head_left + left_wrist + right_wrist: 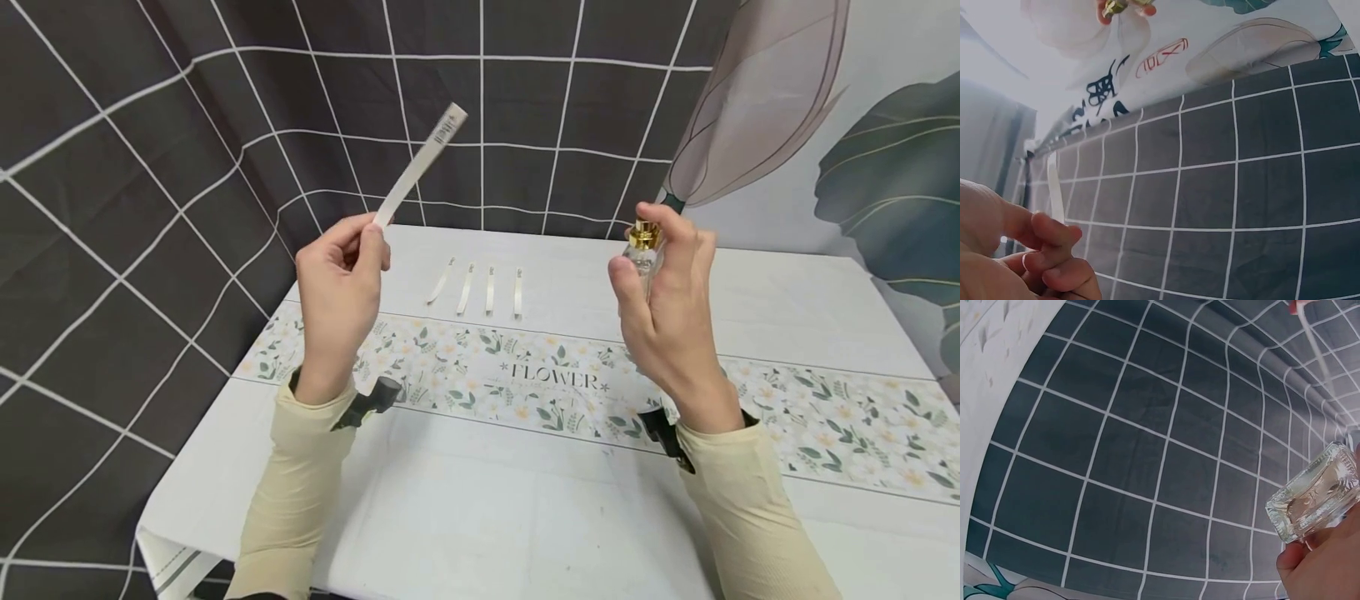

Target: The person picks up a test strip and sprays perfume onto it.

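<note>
Pinching a paper strip (420, 168) in the left hand (341, 279), gripping a glass bottle (1313, 497) in the right hand (669, 308), held up over the table (487, 500).
Holding the strip near its lower end, narrow pinch; could bend or drop it, from so little hold. Curling fingers round the bottle, index on or near the gold top (643, 236); could spray wide from a badly aimed press, with strip well apart. Cannot make out aim. Could also drop the bottle from a loose hold, or brush four strips (491, 292) lying between the hands, from sweeping low.
</note>
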The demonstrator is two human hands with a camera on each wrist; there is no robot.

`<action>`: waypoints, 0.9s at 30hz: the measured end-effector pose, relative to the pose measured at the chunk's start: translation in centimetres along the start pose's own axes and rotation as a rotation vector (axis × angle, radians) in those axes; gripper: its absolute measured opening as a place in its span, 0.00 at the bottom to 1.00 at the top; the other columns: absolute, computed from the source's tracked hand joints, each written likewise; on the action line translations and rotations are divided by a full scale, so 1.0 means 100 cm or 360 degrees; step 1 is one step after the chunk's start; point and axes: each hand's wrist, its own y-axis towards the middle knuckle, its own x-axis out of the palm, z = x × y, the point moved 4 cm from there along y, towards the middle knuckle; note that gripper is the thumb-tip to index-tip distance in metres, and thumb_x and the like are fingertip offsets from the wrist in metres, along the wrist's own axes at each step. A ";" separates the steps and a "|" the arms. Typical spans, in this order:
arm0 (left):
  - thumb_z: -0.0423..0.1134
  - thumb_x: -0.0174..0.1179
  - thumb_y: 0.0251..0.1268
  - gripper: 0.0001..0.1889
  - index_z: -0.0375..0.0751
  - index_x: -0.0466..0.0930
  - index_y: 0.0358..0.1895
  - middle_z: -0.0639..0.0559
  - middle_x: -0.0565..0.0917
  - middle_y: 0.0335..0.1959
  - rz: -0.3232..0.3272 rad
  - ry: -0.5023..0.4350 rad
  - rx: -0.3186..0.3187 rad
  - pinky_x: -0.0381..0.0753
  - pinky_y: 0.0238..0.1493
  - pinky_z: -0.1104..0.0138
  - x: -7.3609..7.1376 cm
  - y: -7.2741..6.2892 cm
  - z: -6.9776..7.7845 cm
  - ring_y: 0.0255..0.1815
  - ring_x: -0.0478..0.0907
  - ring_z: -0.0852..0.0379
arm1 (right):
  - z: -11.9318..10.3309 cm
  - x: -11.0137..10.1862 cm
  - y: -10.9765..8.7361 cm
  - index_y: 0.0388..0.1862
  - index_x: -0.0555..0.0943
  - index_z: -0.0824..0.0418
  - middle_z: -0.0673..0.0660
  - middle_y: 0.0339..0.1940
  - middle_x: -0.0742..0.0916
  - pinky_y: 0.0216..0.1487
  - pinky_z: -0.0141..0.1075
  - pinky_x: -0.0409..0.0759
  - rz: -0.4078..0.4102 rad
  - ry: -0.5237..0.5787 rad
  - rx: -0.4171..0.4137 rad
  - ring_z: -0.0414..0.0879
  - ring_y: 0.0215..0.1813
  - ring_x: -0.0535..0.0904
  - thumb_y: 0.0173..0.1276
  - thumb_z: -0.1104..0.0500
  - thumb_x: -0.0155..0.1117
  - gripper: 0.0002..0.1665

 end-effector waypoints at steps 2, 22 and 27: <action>0.28 0.54 0.75 0.10 0.28 0.85 0.46 0.64 0.79 0.20 -0.0021 -0.0024 -0.0028 0.54 0.17 0.72 0.000 0.003 -0.003 0.14 0.59 0.62 | -0.001 0.000 -0.001 0.72 0.61 0.57 0.65 0.43 0.75 0.51 0.39 0.56 -0.0002 0.0010 0.0002 0.51 0.52 0.57 0.82 0.42 0.47 0.30; 0.31 0.60 0.73 0.06 0.38 0.86 0.36 0.56 0.79 0.23 0.0018 -0.0258 -0.0297 0.71 0.24 0.76 -0.009 0.025 -0.032 0.22 0.73 0.63 | -0.003 -0.007 0.008 0.71 0.57 0.65 0.68 0.60 0.75 0.50 0.33 0.60 -0.0172 0.0116 -0.0136 0.45 0.57 0.63 0.80 0.59 0.55 0.28; 0.31 0.63 0.70 0.06 0.29 0.86 0.39 0.55 0.81 0.23 0.0014 -0.0336 -0.0338 0.71 0.25 0.76 -0.012 0.032 -0.036 0.20 0.73 0.62 | 0.000 -0.006 0.006 0.71 0.57 0.65 0.68 0.61 0.74 0.50 0.34 0.61 -0.0287 0.0062 -0.0166 0.50 0.55 0.64 0.75 0.68 0.61 0.33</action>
